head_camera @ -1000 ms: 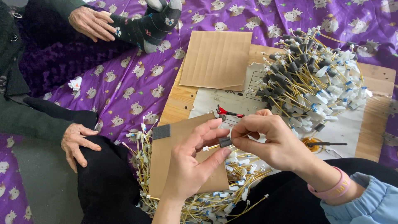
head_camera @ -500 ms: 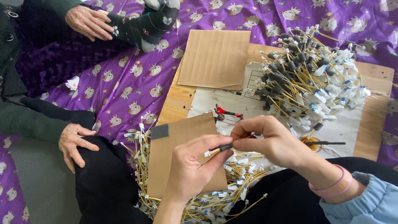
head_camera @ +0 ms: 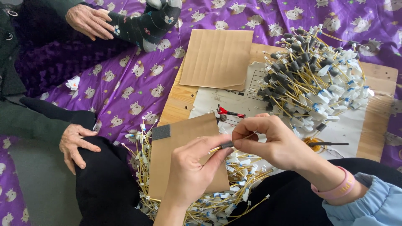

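Observation:
My left hand (head_camera: 193,169) and my right hand (head_camera: 274,142) meet over my lap and pinch one thin yellow wire (head_camera: 217,148) with a short dark sleeve (head_camera: 227,145) on it. The left fingers hold the wire's end, and the right fingers hold the sleeve end. Under the hands lies a brown cardboard sheet (head_camera: 176,150) on a loose heap of yellow wires with white connectors (head_camera: 234,196). A larger pile of sleeved wires (head_camera: 312,79) rests on white paper to the upper right.
A second cardboard piece (head_camera: 216,58) lies on a wooden board (head_camera: 379,121). Red-handled cutters (head_camera: 229,113) sit by the paper. Another person's hands rest at the upper left (head_camera: 87,21) and on a knee at the left (head_camera: 75,144). A purple patterned cloth (head_camera: 125,90) covers the floor.
Both hands have stayed together on the wire, with the fingers shifting slightly along it. The other person's hands have barely moved.

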